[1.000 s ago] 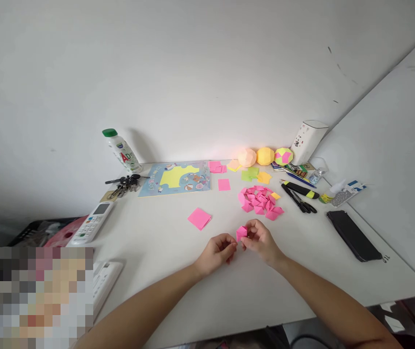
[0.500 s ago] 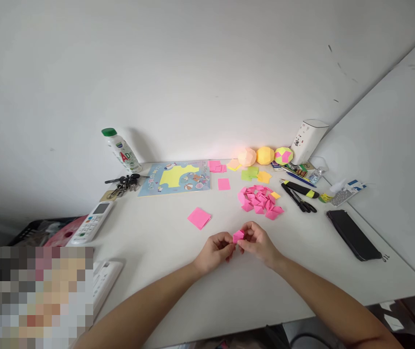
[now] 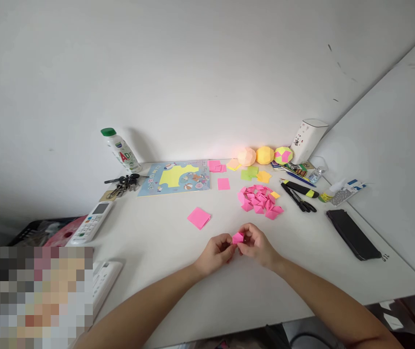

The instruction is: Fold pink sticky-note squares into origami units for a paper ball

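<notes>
A small folded pink paper piece (image 3: 238,238) is held between both hands above the white table. My left hand (image 3: 216,253) pinches its left side, and my right hand (image 3: 258,246) grips the right side with thumb and fingers. Beyond my hands to the left lies a flat pink paper square (image 3: 199,218). A pile of folded pink pieces (image 3: 260,199) sits past my right hand, with a small orange piece at its edge. Another pink square (image 3: 223,184) lies farther back.
Along the wall stand a bottle (image 3: 122,150), three paper balls (image 3: 265,155) and a white box (image 3: 307,140). A blue sheet (image 3: 145,184) lies back left. Scissors (image 3: 303,203), a cutter (image 3: 299,188) and a black pouch (image 3: 354,235) are right; remotes (image 3: 93,223) are left.
The folded pink piece has turned slightly in my fingers and shows a different face. My right hand has shifted a little; the things on the table have stayed in place.
</notes>
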### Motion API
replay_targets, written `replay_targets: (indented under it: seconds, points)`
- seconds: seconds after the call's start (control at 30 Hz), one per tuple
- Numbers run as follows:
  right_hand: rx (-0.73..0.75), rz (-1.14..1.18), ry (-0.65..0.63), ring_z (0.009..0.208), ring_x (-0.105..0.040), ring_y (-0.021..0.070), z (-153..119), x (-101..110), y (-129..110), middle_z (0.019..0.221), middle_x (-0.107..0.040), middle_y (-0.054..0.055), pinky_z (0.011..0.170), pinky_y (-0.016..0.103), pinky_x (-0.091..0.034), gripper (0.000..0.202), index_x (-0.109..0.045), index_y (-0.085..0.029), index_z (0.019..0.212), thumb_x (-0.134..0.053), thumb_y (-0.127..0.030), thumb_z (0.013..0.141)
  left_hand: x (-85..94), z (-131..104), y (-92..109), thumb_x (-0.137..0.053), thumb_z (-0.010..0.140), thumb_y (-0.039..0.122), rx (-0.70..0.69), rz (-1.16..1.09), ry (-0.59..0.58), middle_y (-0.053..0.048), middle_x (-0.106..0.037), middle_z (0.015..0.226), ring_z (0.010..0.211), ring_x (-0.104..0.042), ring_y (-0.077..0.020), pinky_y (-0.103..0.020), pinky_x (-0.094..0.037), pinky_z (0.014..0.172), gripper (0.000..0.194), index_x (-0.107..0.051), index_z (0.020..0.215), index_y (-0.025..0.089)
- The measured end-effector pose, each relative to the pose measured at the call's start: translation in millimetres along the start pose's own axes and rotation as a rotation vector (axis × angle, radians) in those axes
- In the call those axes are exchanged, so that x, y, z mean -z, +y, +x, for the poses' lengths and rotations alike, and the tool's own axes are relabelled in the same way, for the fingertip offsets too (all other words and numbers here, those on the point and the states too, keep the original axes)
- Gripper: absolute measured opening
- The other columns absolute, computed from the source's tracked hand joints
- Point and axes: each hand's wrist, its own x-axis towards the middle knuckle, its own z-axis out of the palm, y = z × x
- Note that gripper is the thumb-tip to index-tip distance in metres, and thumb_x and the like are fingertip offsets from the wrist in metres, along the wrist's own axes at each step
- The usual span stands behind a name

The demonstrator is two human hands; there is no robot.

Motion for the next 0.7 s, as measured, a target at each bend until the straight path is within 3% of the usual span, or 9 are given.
replay_targets:
  seconds: [0.23,0.7]
  points:
    - [-0.024,-0.013,-0.010,0.057,-0.048,0.0091,-1.8,-0.3,-1.1,0.072,-0.049,-0.004,0.053,0.023,-0.041,0.025,-0.045,-0.021,0.086,-0.061,-0.016,0.068,0.3,-1.1,1.1,-0.055,0.078,0.044,0.007,0.004,-0.008,0.002,-0.049,0.056,0.048,-0.042,-0.0076,-0.022,-0.034,0.048,0.030,-0.050,0.069,0.016]
    - [0.013,-0.020,0.000,0.059,-0.043,0.0088,-1.1,3.6,2.2,0.074,-0.049,-0.004,0.055,0.022,-0.039,0.022,-0.046,-0.021,0.088,-0.061,-0.017,0.071,2.1,-0.6,-0.1,-0.057,0.076,0.038,0.008,-0.053,0.005,0.003,-0.049,0.058,0.051,-0.045,-0.0088,-0.024,-0.038,0.052,0.025,-0.048,0.071,0.016]
